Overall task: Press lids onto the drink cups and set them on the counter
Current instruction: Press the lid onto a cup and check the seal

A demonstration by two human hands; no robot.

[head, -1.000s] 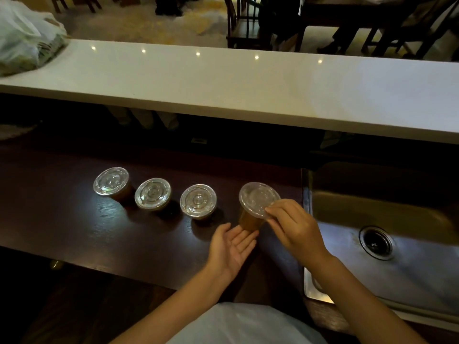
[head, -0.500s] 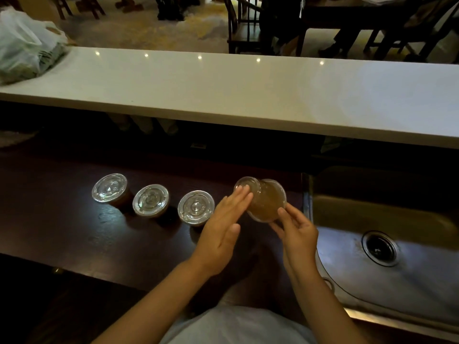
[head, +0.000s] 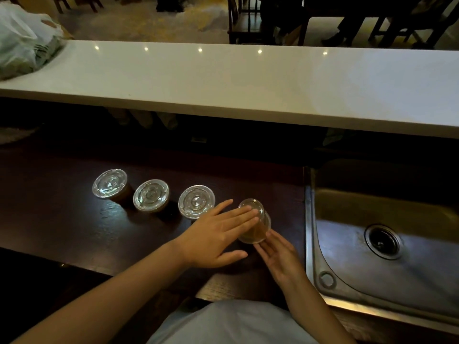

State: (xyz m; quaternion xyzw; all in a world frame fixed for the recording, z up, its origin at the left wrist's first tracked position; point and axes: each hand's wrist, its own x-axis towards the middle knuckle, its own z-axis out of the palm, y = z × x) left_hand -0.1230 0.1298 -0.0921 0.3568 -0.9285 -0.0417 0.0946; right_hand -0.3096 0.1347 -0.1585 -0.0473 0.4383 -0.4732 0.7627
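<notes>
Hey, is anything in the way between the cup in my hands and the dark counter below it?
Nothing visible. The tilted cup sits between your left hand and right hand, above the dark counter. The nearest lidded cup stands to its left, the sink to its right.

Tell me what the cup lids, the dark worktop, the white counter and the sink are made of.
Cup lids: clear thin plastic, glossy; embossed rings catch light.
Dark worktop: probably stained wood or laminate, semi-gloss; grain lines show.
White counter: likely polished stone or solid surface; reflects small light spots.
Sink: apparently stainless steel, brushed; dull metallic sheen.
</notes>
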